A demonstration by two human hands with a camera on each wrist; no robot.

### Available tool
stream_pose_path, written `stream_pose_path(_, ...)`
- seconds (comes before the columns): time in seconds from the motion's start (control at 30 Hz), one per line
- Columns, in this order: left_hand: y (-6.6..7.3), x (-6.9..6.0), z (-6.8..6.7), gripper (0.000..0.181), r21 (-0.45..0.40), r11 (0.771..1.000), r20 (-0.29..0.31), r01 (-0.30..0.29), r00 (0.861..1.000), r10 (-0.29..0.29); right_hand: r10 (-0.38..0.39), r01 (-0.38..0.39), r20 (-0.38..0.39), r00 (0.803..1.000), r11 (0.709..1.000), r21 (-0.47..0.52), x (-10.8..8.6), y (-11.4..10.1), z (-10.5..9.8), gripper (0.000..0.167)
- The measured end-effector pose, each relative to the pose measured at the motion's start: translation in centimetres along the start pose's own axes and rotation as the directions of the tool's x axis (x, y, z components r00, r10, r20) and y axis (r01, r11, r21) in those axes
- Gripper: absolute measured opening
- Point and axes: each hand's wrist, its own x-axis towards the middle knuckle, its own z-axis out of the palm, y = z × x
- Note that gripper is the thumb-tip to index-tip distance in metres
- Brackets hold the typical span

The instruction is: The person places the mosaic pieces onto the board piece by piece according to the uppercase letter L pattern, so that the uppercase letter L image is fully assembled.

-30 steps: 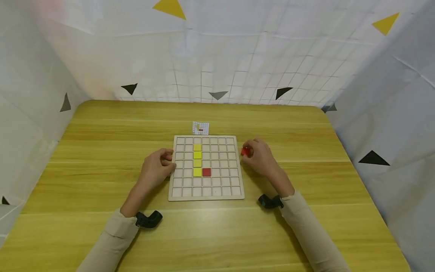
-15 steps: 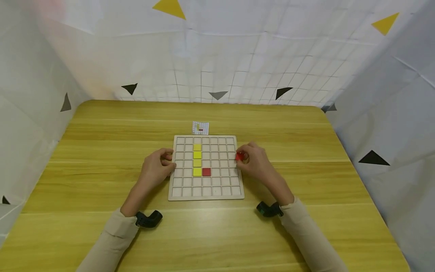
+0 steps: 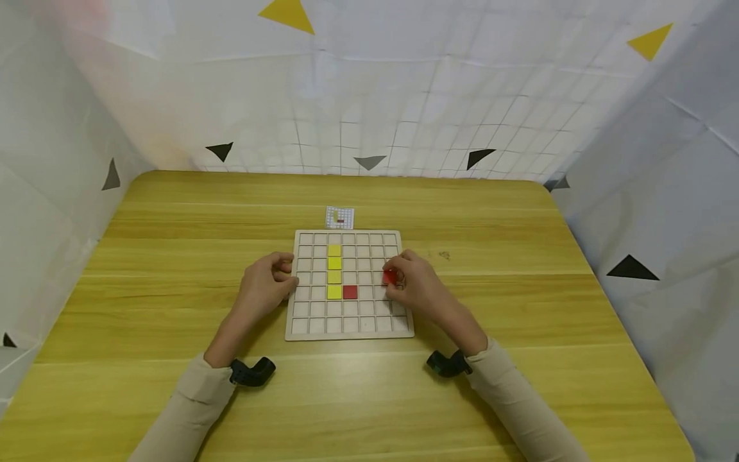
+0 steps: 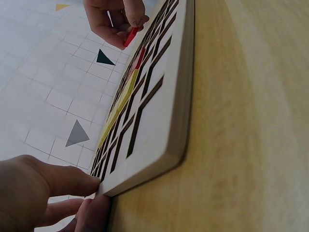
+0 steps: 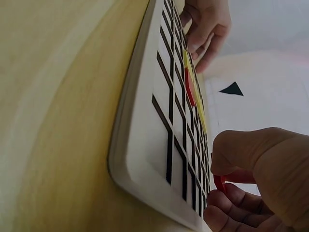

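Observation:
A light wooden grid board point(image 3: 350, 335) lies on the table. Several yellow square tiles point(image 3: 335, 264) fill a column of its cells, and one red tile point(image 3: 349, 292) sits just right of the lowest yellow one. At the board's left edge, my left hand point(image 3: 267, 285) grips the rim between thumb and fingers, as the left wrist view point(image 4: 53, 193) also shows. My right hand point(image 3: 420, 287) pinches a second red tile point(image 3: 390, 277) between thumb and fingertips, over the right-hand columns. In the left wrist view that red tile point(image 4: 131, 36) is held tilted above the board's surface.
A small printed card point(image 3: 340, 217) with a grid and coloured cells lies behind the board. A small dark mark point(image 3: 444, 255) shows on the wooden table point(image 3: 346, 398) to the right. White sheets point(image 3: 369, 83) with triangles stand around the table's back and sides.
My right hand has moved left and slightly nearer, carrying the red tile from beside the board to over its right columns. The left hand stays at the board's edge.

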Motion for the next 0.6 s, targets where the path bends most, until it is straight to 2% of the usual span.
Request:
stream_pose_path(0.27,0.1,0.0,0.0,0.048,-0.002,1.000,-0.002,0.002,1.000,-0.002,-0.069,0.070,0.014,0.997,0.997,-0.021,0.2,-1.0,0.8,0.026)
stream_pose_path(0.6,0.0,0.1,0.0,0.048,-0.005,1.000,0.004,0.004,1.000,-0.004,-0.063,0.066,0.065,0.996,0.997,-0.032,0.5,-2.1,1.8,0.027)
